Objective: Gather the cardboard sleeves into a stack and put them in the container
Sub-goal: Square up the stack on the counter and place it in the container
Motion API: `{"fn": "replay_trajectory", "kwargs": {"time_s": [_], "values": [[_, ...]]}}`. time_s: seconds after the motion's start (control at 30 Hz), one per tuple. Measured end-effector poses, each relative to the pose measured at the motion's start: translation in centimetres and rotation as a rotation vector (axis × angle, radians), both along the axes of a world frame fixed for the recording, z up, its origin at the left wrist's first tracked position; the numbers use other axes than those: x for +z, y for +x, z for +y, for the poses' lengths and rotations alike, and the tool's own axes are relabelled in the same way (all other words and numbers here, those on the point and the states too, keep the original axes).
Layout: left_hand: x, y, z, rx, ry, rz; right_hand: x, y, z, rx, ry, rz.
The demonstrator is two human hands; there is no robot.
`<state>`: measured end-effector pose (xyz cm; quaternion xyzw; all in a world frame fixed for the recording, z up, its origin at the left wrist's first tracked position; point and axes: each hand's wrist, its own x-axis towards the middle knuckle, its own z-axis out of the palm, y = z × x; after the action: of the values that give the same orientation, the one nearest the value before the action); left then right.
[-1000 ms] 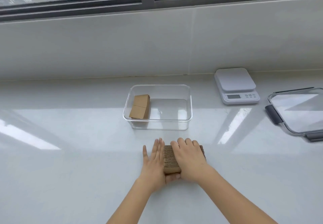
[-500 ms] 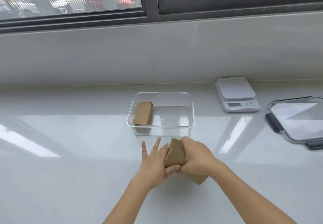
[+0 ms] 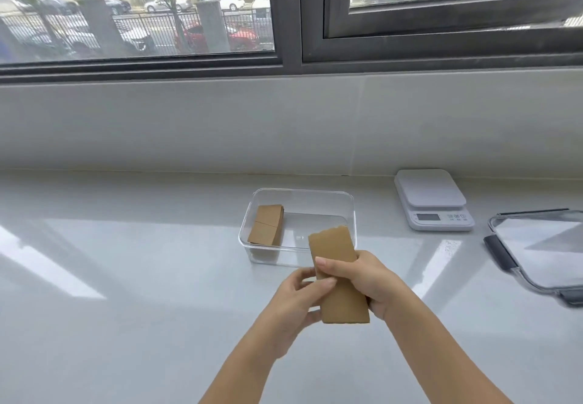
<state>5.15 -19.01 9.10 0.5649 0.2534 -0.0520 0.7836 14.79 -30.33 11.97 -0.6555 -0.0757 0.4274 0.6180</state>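
Observation:
A brown stack of cardboard sleeves [image 3: 342, 301] is held upright above the white counter, just in front of the clear plastic container [image 3: 354, 214]. My right hand [image 3: 369, 280] grips it from the right, fingers wrapped across its front. My left hand [image 3: 295, 302] touches its left edge with curled fingers. The stack's top overlaps the container's near right corner in the view. Inside the container, another stack of sleeves [image 3: 266, 225] leans at the left end; its right part holds nothing.
A white kitchen scale [image 3: 432, 198] stands at the back right. The container's clear lid [image 3: 542, 249] with dark clips lies at the far right. A tiled wall and window rise behind the counter [image 3: 126, 277].
The stack lay flat on the counter under both hands; it has been lifted, turned upright and brought closer to the container. The camera has tilted up.

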Motion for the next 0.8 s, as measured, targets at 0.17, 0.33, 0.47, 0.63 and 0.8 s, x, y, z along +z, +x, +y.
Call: {"fn": "replay_trajectory", "kwargs": {"time_s": [0.17, 0.33, 0.47, 0.63, 0.8], "values": [[0.1, 0.7, 0.2, 0.032, -0.021, 0.057, 0.1, -0.3, 0.6, 0.004, -0.001, -0.002], [0.2, 1.8, 0.7, 0.066, -0.060, 0.036, 0.4, 0.4, 1.4, -0.007, -0.002, -0.018], [0.7, 2.8, 1.9, 0.111, -0.078, 0.020, 0.3, 2.3, 2.2, -0.009, 0.009, -0.049], [0.6, 4.0, 3.3, 0.307, -0.204, 0.069, -2.1, 7.2, 3.2, -0.597, -0.077, -0.291], [-0.2, 4.9, 4.0, 0.338, -0.221, 0.106, -6.8, 10.4, 4.2, -0.419, -0.324, -0.383]]}}
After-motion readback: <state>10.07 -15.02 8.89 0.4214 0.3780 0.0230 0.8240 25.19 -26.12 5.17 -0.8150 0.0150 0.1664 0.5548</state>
